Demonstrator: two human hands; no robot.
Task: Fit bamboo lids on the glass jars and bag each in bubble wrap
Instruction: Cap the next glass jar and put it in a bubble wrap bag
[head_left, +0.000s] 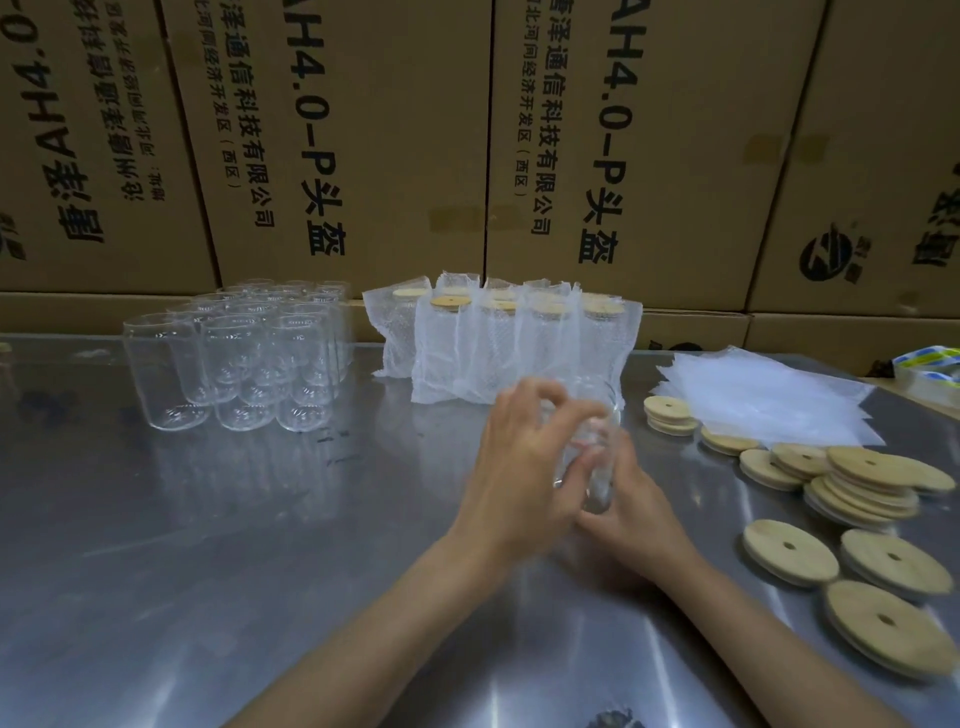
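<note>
Hands wrap one bare glass jar (589, 441) in the middle of the table (208, 545), left hand (519, 467) curled round its side and right hand (631, 506) closed low on it, likely steadying it for a lid from the bamboo lids (857, 488) nearby.

L hand (519, 467), R hand (631, 512) clasped together

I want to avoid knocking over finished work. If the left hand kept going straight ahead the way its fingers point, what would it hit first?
Probably the bagged jars. The left hand, gripping the glass jar with the right hand, points up-table toward that bubble-wrapped row; bare table lies between, though depth is hard to judge.
</note>
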